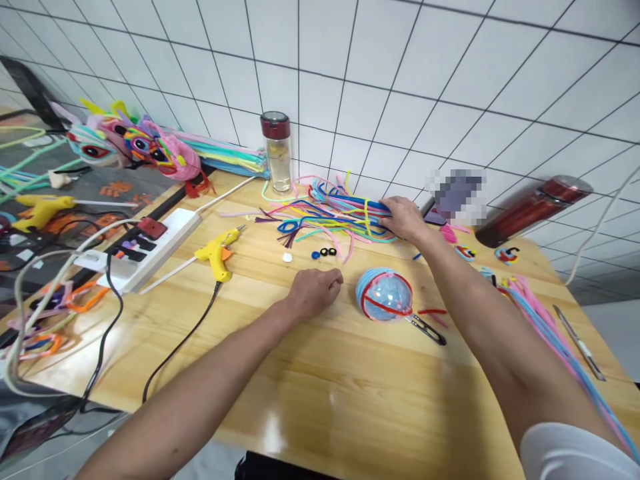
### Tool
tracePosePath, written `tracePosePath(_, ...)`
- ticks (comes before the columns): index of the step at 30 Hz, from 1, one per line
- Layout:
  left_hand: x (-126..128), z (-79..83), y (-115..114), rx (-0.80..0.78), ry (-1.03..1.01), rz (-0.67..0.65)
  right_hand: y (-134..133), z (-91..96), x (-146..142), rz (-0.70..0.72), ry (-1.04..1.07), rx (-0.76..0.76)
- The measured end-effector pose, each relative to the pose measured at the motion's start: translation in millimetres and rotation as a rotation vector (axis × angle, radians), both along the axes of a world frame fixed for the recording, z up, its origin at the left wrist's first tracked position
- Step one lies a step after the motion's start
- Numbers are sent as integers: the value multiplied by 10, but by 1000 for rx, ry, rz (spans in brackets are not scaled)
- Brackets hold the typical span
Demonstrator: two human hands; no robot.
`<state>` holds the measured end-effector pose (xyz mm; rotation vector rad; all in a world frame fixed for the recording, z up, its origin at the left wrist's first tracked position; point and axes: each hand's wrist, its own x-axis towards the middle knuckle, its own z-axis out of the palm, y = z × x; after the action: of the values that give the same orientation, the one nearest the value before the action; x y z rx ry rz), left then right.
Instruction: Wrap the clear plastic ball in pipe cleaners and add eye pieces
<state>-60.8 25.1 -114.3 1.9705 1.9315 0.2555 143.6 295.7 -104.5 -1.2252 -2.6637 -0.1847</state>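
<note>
My right hand reaches to the back of the table, its fingers closed over the right end of a bundle of coloured pipe cleaners. A yellow tie goes round that bundle. My left hand rests on the table with curled fingers, and nothing shows in it. Between my arms lies a clear ball wrapped in light-blue pipe cleaner with red bands. A black and silver clip sticks out from its lower right. Small black rings, a blue piece and a white piece lie beyond my left hand.
A yellow glue gun and a white power strip with cords lie left. Behind stand a glass bottle and a leaning red flask. Colourful fuzzy heads sit back left. A craft knife lies right.
</note>
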Motion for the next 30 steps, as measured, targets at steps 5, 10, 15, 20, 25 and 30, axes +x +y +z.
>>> tracePosePath(5,0,4,-2,7,4,-12,-125,60,138,1,134,42)
tracePosePath(10,-3,-7,-2,18,-2,-14,-326,107,237,-76,164,-27)
tracePosePath(15,-9,-15,3,27,12,-5,-550,110,367,-160,189,-124)
tracePosePath(20,-11,-46,13,38,22,-1,-711,131,347,-34,193,-186)
tracePosePath(25,-11,-64,19,51,16,4,-744,193,264,-27,187,-194)
tracePosePath(30,-16,-47,12,58,10,-6,-823,284,477,-114,256,-174)
